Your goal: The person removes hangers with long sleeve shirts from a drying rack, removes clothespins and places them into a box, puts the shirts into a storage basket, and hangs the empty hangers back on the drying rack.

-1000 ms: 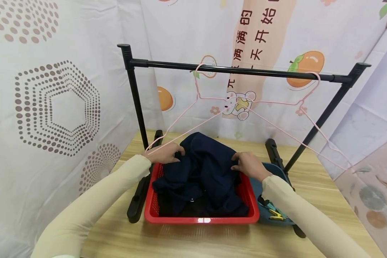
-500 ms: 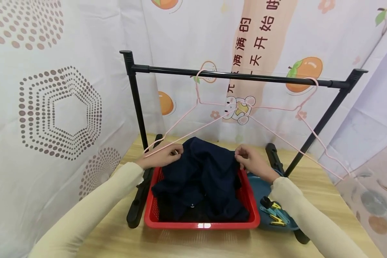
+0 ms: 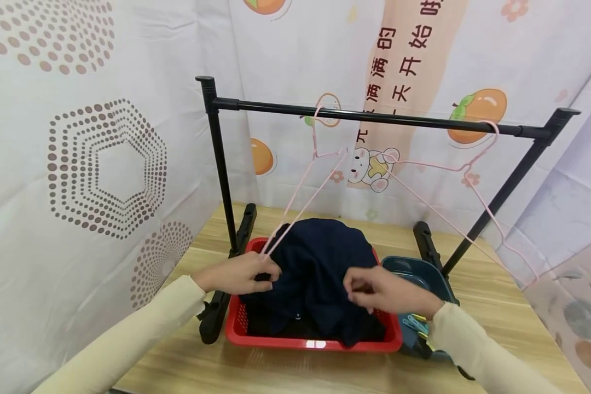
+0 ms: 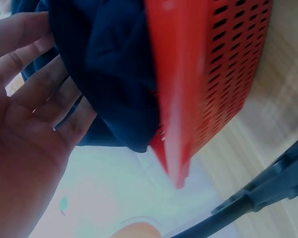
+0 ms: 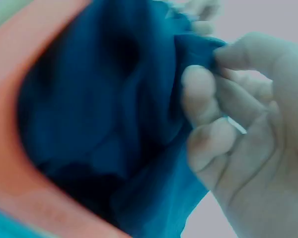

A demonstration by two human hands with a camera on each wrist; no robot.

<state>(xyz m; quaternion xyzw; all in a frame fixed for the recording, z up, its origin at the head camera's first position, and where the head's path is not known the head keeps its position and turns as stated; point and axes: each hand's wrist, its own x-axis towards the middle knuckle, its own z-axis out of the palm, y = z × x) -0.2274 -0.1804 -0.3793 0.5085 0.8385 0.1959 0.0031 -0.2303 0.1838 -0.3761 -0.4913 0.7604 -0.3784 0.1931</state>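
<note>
A crumpled navy garment [image 3: 320,257] with a small shiny stud lies heaped in a red plastic basket [image 3: 315,343]. My left hand [image 3: 246,272] is over the basket's left side; in the left wrist view its fingers [image 4: 49,89] reach behind a fold of the cloth and the thumb lies at the edge. At the right side, my right hand [image 3: 386,287] pinches the garment's edge between thumb and finger, as the right wrist view shows. A pink hanger [image 3: 300,202] hangs down to my left hand, its lower end just by the knuckles.
A black rack's rail [image 3: 374,116] spans above, carrying a second pink hanger [image 3: 465,167] on the right. Beside the basket, partly under my right forearm, stands a blue tray [image 3: 409,265] with clothespins [image 3: 413,324]. Printed curtains surround the wooden table [image 3: 285,377].
Both hands have come lower and nearer to me, and the garment's top now looks rounded. The left hanger has swung round and looks narrower. The camera view has shifted slightly.
</note>
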